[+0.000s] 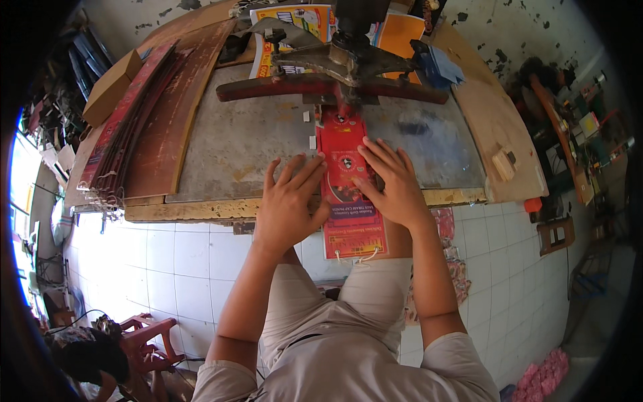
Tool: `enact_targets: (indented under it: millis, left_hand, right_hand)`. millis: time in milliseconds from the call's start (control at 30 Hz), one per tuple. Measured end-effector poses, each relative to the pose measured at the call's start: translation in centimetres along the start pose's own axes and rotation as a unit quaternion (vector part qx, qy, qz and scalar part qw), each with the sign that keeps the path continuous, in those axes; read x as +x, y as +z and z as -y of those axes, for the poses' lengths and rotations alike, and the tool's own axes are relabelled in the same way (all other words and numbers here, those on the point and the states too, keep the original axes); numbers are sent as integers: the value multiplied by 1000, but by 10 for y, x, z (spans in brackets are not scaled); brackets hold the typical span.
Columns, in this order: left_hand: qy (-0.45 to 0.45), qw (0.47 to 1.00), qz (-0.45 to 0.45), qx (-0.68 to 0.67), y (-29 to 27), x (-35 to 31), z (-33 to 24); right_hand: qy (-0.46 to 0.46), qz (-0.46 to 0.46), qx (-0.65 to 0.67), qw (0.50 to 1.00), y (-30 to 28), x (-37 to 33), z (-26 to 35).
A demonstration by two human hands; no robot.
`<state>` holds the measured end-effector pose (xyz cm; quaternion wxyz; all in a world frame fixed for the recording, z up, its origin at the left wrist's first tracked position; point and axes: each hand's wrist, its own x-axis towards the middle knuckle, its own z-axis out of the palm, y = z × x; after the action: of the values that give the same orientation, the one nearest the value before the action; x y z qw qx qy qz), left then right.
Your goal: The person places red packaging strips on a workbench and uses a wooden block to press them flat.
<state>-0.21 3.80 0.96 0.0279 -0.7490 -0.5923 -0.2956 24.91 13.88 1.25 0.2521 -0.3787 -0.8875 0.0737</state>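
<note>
A long flat red printed paper bag point(345, 167) lies on the grey metal worktop point(241, 134). Its far end reaches under a press point(345, 63) with a dark red crossbar point(281, 88). White string handles show at its near end, which overhangs the worktop's front edge above my lap. My left hand point(291, 204) rests along the bag's left side, fingers stretched and fingertips at its edge. Across the right edge lies my right hand point(395, 187), thumb and fingers apart on the bag. Two small white blocks point(312, 142) sit left of the bag.
Flat red bags point(127, 120) are stacked on the left beside a brown cardboard box point(112, 87). A small wooden block point(504, 164) sits at the right. Behind the press lie printed sheets point(400, 30). Another person point(87, 362) is low at the left, near a red stool point(151, 338).
</note>
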Motion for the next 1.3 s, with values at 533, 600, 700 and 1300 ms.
enact_targets:
  millis: [533, 600, 700, 1300]
  left_hand:
    - [-3, 1000, 1, 15, 3, 1, 1]
    - [-5, 1000, 4, 15, 3, 1, 0]
    - [-5, 1000, 5, 15, 3, 2, -1]
    - [-9, 1000, 9, 13, 1, 3, -3]
  right_hand:
    - [10, 3, -3, 1000, 1, 2, 0]
    - [12, 3, -2, 1000, 1, 2, 0]
    - [16, 4, -4, 1000, 0, 2, 1]
    - [10, 3, -11, 1000, -1, 2, -1]
